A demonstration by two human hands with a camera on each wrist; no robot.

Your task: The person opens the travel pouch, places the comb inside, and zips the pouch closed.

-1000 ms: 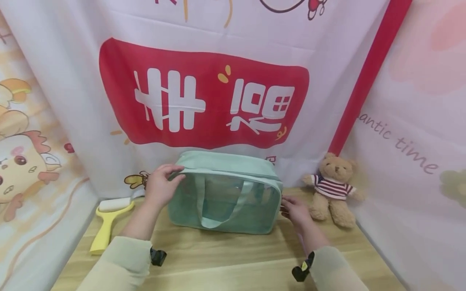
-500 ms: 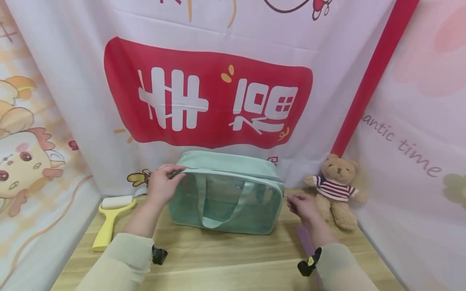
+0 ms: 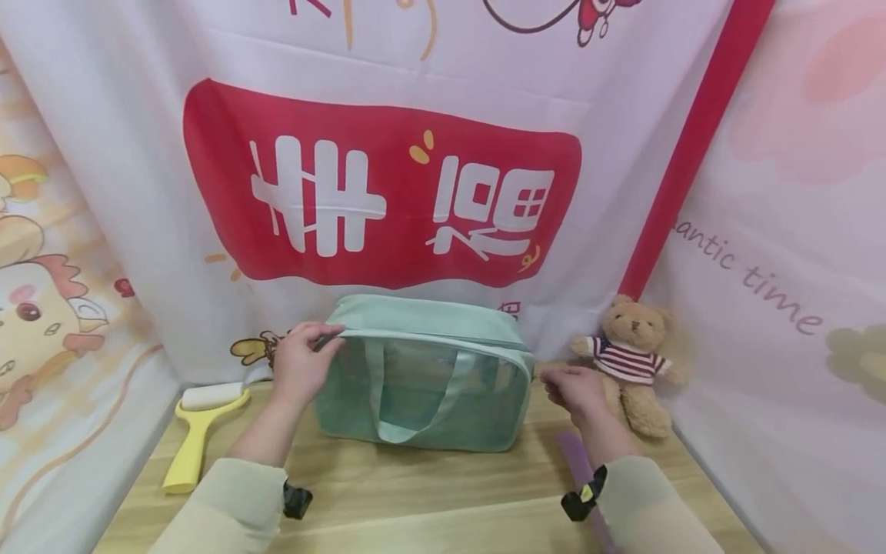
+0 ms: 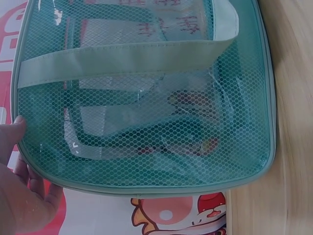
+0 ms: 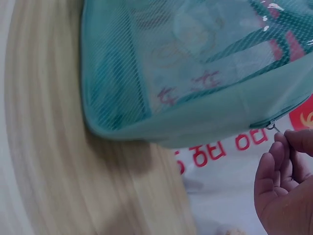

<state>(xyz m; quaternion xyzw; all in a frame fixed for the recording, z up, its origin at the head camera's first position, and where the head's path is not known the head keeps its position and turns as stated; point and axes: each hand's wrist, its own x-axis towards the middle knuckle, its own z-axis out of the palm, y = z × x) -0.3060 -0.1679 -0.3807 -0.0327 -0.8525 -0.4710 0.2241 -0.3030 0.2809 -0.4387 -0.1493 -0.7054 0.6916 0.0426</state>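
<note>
A mint-green bag with see-through mesh panels and a strap handle stands upright on the table. At its upper left corner my left hand pinches the edge; in the left wrist view the thumb lies on the front rim and the fingers are behind it. My right hand is beside the bag's right side. Seen from the right wrist, thumb and forefinger pinch a small metal zipper pull, near one end of the zipper. The top looks closed along most of its seam.
On the left lies a yellow-handled roller with a white head. A teddy bear in a striped shirt sits at the right. Beneath my right forearm lies a purple strip. Printed curtains enclose the wooden table.
My right fingers, earlier spread against the bag's right side, have drawn together on the zipper pull and shifted slightly outward. The left hand keeps its hold on the corner.
</note>
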